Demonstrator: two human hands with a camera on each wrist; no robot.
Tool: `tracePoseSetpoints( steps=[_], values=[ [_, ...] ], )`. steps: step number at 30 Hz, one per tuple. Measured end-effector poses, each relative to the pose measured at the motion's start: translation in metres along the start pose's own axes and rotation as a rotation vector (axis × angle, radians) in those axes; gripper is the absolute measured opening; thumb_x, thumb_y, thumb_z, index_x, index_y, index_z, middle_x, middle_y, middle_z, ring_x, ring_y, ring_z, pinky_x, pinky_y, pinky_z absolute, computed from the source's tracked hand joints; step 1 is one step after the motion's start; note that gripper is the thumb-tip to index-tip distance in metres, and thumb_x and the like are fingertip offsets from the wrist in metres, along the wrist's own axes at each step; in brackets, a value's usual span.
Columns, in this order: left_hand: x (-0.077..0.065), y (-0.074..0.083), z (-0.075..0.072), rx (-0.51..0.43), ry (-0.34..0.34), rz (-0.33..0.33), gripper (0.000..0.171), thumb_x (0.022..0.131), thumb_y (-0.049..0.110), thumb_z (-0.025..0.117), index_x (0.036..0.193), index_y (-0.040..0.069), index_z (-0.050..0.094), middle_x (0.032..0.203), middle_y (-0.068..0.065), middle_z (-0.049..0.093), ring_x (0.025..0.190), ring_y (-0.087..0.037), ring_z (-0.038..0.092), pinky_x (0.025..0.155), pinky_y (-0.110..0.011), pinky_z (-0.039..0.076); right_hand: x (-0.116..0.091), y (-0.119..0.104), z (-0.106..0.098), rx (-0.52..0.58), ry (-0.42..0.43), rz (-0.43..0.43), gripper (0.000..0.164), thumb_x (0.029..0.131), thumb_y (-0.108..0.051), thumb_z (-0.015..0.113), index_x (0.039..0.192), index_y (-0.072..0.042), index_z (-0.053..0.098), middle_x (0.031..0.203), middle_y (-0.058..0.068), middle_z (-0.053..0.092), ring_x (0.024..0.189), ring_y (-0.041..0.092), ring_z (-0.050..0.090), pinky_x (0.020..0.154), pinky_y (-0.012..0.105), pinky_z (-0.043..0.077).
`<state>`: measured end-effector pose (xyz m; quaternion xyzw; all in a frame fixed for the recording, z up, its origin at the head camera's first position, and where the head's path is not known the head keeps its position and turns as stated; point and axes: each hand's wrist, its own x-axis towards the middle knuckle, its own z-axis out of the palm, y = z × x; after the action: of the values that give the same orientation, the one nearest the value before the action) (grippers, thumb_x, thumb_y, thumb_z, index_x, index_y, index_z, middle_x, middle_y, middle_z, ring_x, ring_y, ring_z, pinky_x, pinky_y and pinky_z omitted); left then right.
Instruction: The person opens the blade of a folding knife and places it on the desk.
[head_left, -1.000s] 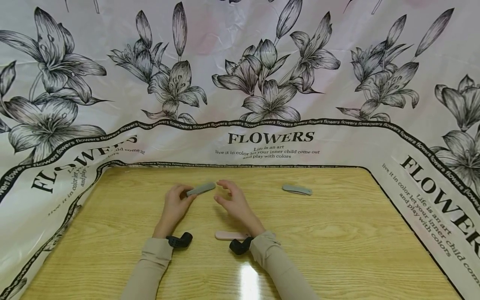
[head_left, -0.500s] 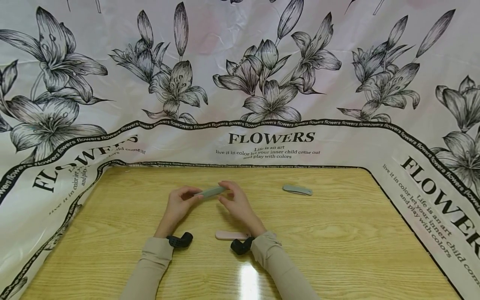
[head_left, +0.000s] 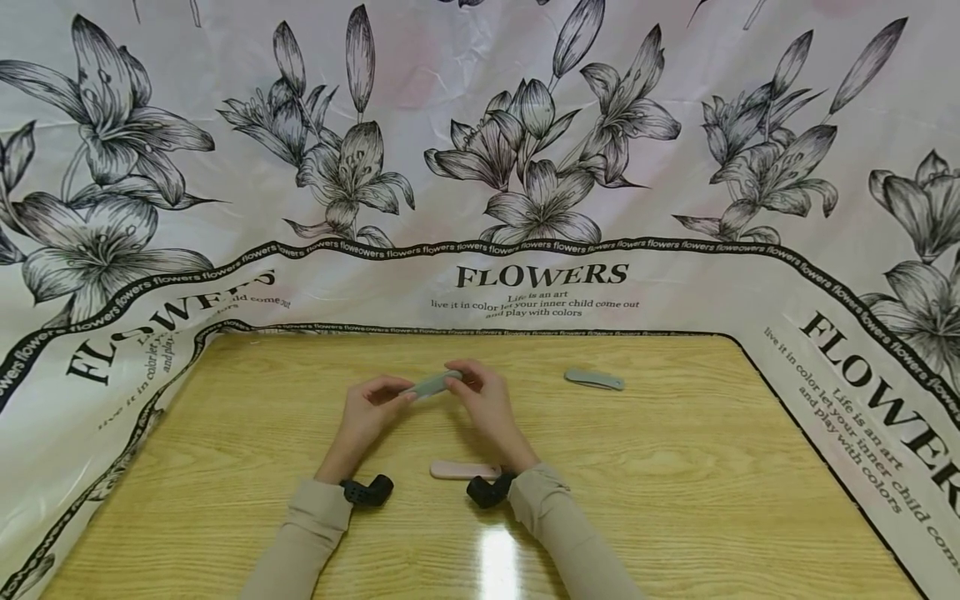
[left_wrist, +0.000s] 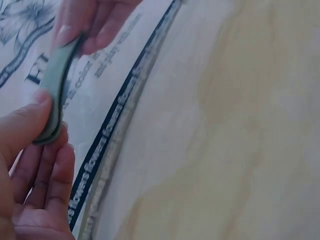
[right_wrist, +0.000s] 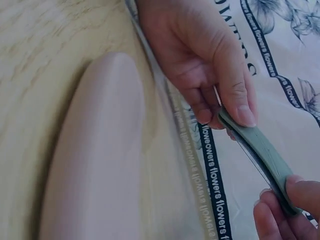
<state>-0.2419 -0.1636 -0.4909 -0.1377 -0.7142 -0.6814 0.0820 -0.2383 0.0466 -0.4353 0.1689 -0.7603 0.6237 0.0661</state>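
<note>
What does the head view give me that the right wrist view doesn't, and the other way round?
Head only: the grey-green tool lying apart on the table, the beige sleeves and black wrist devices.
Right wrist only: dark edge detail along the held green tool.
Both: that held tool, pinched by left hand and right hand; the pink tool; the flower-print cloth.

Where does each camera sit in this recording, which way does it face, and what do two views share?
Head: worn on the head, facing forward and down over the table; left hand, right hand and both sleeves show.
Left wrist: worn there, facing the green object; left hand at lower left, right hand at top.
Right wrist: worn there, facing the same object; right hand at lower right, left hand at top.
Shared: head and right wrist views both show the pink object.
</note>
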Motion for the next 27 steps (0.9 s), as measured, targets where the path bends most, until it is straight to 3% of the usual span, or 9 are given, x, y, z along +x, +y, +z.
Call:
tracePoseSetpoints(
  steps=[3,12,19,23,27],
  values=[
    [0.001,-0.011,0.004,-0.019,0.015,-0.001,0.021,0.087,0.006,0.077,0.106,-0.003,0.073,0.103,-0.018,0.068,0.087,-0.021,0.064,0.074,-0.027,0.055,0.000,-0.003,-0.003,0.019,0.012,-0.013,0.022,0.092,0.003,0.067,0.113,0.008,0.068,0.099,0.023,0.067,0.090,0.036,0.064,0.074,0.019,0.055],
    [-0.006,-0.004,0.022,-0.030,-0.050,-0.004,0.023,0.087,-0.002,0.074,0.109,-0.006,0.070,0.101,-0.024,0.067,0.088,-0.020,0.065,0.076,-0.026,0.056,-0.003,-0.011,-0.008,0.021,0.061,-0.100,0.021,0.092,0.003,0.067,0.113,0.007,0.069,0.098,0.024,0.069,0.086,0.037,0.065,0.074,0.024,0.055],
    [-0.014,0.023,0.041,-0.066,-0.109,0.015,0.025,0.087,-0.008,0.072,0.111,-0.012,0.066,0.097,-0.027,0.066,0.087,-0.017,0.065,0.078,-0.024,0.056,-0.009,-0.015,-0.012,-0.024,0.093,-0.239,0.021,0.090,0.005,0.069,0.111,0.009,0.068,0.096,0.024,0.069,0.081,0.037,0.066,0.076,0.039,0.058],
    [-0.016,0.025,0.048,-0.048,-0.118,0.033,0.026,0.085,-0.009,0.073,0.110,-0.012,0.066,0.096,-0.027,0.066,0.086,-0.015,0.065,0.078,-0.024,0.056,-0.011,-0.015,-0.015,-0.061,0.088,-0.321,0.023,0.087,0.010,0.069,0.110,0.011,0.068,0.093,0.023,0.068,0.079,0.035,0.065,0.073,0.039,0.059],
    [-0.017,0.026,0.053,-0.029,-0.144,0.042,0.026,0.085,-0.007,0.073,0.110,-0.010,0.067,0.097,-0.027,0.067,0.087,-0.014,0.065,0.079,-0.025,0.057,-0.013,-0.015,-0.016,-0.151,0.082,-0.473,0.027,0.082,0.016,0.070,0.109,0.012,0.069,0.089,0.023,0.067,0.072,0.032,0.062,0.065,0.037,0.057]
  ],
)
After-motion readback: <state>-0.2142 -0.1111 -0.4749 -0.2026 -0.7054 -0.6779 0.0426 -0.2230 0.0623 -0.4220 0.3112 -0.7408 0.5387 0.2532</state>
